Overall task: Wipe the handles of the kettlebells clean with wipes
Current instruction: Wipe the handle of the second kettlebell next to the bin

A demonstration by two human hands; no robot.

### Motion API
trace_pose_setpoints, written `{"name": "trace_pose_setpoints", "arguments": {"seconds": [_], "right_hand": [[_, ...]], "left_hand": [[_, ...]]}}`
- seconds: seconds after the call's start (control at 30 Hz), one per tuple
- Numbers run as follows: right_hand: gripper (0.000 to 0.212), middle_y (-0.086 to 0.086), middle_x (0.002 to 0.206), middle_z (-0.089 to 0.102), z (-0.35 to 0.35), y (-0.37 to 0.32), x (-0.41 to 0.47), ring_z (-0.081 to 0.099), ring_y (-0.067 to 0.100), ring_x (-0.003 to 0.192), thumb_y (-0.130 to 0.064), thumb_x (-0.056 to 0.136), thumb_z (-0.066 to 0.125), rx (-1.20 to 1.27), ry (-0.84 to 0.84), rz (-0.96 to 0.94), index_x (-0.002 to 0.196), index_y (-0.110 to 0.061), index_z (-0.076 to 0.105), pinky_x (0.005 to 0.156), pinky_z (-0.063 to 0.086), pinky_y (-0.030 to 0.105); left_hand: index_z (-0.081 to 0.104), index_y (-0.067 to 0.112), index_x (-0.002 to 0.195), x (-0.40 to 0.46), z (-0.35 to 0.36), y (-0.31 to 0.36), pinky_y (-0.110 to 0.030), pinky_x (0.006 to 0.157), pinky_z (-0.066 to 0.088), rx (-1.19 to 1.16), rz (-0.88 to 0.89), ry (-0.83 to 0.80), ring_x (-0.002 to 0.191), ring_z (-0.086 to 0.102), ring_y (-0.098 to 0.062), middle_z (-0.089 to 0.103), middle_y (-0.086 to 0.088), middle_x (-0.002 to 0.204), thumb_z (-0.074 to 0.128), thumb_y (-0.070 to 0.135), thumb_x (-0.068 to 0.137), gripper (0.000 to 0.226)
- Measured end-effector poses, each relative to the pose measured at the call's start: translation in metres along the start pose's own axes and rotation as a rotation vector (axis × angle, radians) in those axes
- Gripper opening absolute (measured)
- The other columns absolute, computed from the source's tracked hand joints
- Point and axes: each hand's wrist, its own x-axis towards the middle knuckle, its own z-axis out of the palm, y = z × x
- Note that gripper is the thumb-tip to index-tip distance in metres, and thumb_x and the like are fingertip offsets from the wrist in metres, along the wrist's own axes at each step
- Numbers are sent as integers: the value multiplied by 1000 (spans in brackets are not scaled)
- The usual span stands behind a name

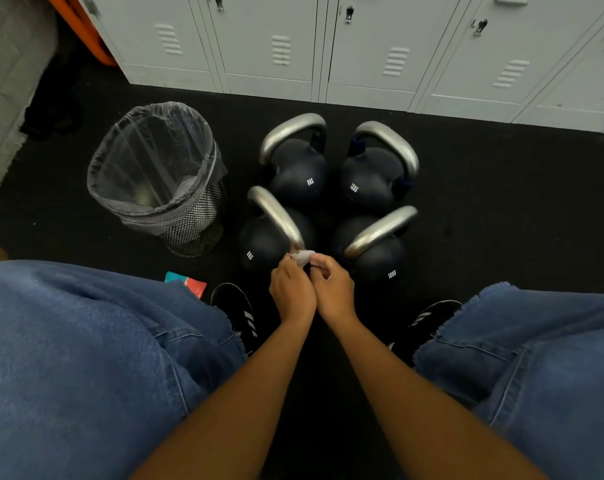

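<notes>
At frame centre, we pinch a crumpled white wipe between left hand and right hand, fingers curled on it, against the near-left kettlebell's handle.

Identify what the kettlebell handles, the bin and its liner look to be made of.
Kettlebell handles: bare metal, seemingly brushed steel, dull silver sheen. Bin: black wire mesh, likely metal; the lattice shows. Liner: thin clear plastic film, wrinkled and glossy.
</notes>
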Motion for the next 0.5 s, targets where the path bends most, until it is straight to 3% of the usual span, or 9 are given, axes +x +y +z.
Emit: {"name": "trace_pose_setpoints", "arguments": {"seconds": [0.07, 0.13, 0.23, 0.4, 0.5], "right_hand": [[37, -7, 119, 72, 4, 0, -1, 67, 0, 105, -7, 101, 55, 45, -19, -16, 132, -21, 69, 88, 53, 11], [40, -7, 123, 71, 7, 1, -2, 67, 0, 108, -8, 102, 52, 84, -39, -2, 136, -23, 66, 89, 54, 12], [47, -8, 125, 71, 11, -1, -1, 67, 1, 110, -6, 102, 45, 164, -94, 38, 140, -27, 63, 84, 51, 10], [60, -5, 150, 54, 19, -8, 12, 48, 6, 133, -15, 96, 41, 191, -207, 98, 155, -24, 45, 115, 36, 27], [53, 2, 133, 64, 19, -12, 20, 55, 9, 118, -19, 91, 40, 212, -246, 111, 142, -19, 57, 102, 41, 23]], "left_hand": [[66, 10, 123, -2, -1, 2, -40, 103, 42, 32, 24, -6, 118, 58, -27, 65, -12, 122, 30, 28, 107, 44], [67, 9, 120, -2, -4, 2, -40, 101, 45, 40, 51, -9, 115, 61, -26, 69, -10, 119, 28, 37, 100, 52], [68, 14, 112, -1, -8, 0, -31, 80, 47, -28, -29, -16, 101, 64, -20, 70, -5, 109, 35, 30, 103, 37], [65, 21, 131, 3, -15, 3, -41, 110, 42, -32, 7, 10, 125, 57, -19, 64, 0, 132, 32, 28, 106, 42], [72, 46, 115, 2, -22, 9, -42, 114, 41, -122, 43, -60, 127, 58, -14, 69, 6, 127, 35, 37, 102, 40]]}}
